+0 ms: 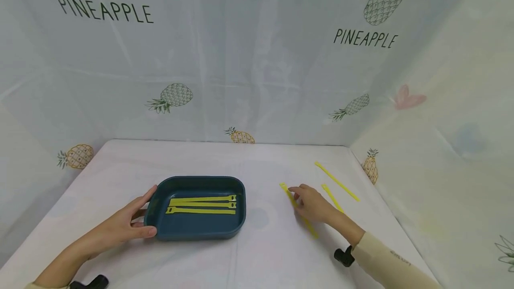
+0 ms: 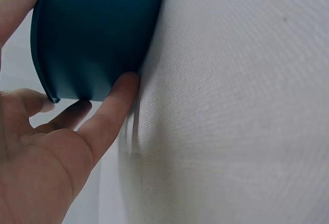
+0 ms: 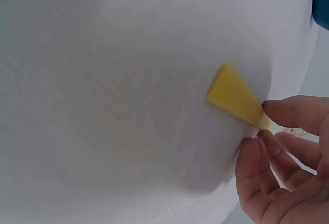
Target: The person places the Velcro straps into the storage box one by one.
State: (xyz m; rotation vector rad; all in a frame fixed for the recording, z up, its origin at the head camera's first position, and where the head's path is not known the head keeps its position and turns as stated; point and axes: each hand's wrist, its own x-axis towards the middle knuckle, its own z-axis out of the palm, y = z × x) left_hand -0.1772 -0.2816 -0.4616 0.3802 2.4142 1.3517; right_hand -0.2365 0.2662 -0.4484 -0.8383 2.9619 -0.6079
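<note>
A dark teal tray (image 1: 196,230) stands left of the table's middle with three yellow cable ties (image 1: 201,211) lying side by side in it. My left hand (image 1: 127,222) holds the tray's left end, thumb at the front corner and fingers along the side wall. In the left wrist view, fingertips (image 2: 126,84) press against the wall low down by the cloth. To the right of the tray, my right hand (image 1: 315,204) pinches another yellow cable tie (image 3: 234,98) between thumb and fingers. That strap runs under the hand, with both ends showing in the head view.
Two more yellow cable ties, a far one (image 1: 337,181) and a nearer one (image 1: 332,197), lie right of my right hand; the wrist partly covers the nearer. White cloth covers the table (image 1: 265,262). A pineapple-print curtain (image 1: 257,57) rises behind and at the sides.
</note>
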